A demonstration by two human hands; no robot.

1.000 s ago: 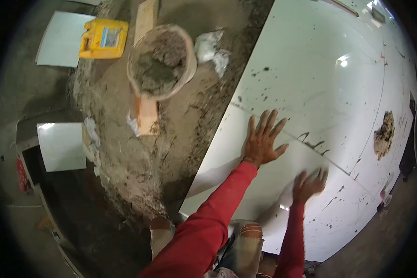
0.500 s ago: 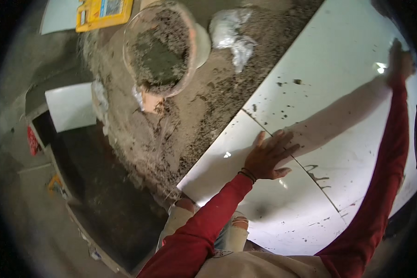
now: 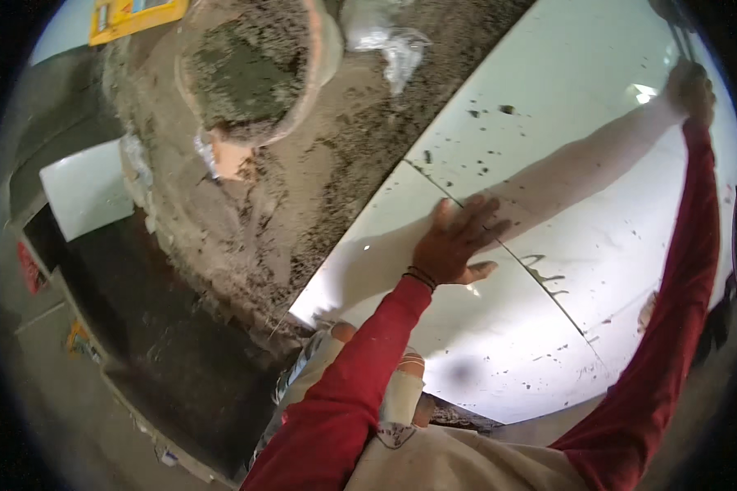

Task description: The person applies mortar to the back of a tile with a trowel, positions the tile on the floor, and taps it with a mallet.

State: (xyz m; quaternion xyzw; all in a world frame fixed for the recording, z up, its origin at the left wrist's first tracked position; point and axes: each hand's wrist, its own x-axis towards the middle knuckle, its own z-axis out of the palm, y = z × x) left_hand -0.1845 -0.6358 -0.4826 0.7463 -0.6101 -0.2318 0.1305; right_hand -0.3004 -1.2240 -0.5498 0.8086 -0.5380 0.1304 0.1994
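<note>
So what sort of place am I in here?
Most likely a building site where flooring is under way: glossy white tiles side by side, rough bare ground next to them, and a bucket of grey, mortar-like mix.

Gritty floor (image 3: 336, 164): white tiles (image 3: 508, 344), crumpled clear plastic (image 3: 401, 56), wooden board (image 3: 232, 157) jutting from under bucket (image 3: 329, 53).

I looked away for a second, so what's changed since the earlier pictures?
The right hand has moved from over the near tile forward and right, past the joint, to a dark tool; whether it grips it is unclear. The camera view has shifted too. The left hand stays spread on the tiles; the bucket looks unmoved.
</note>
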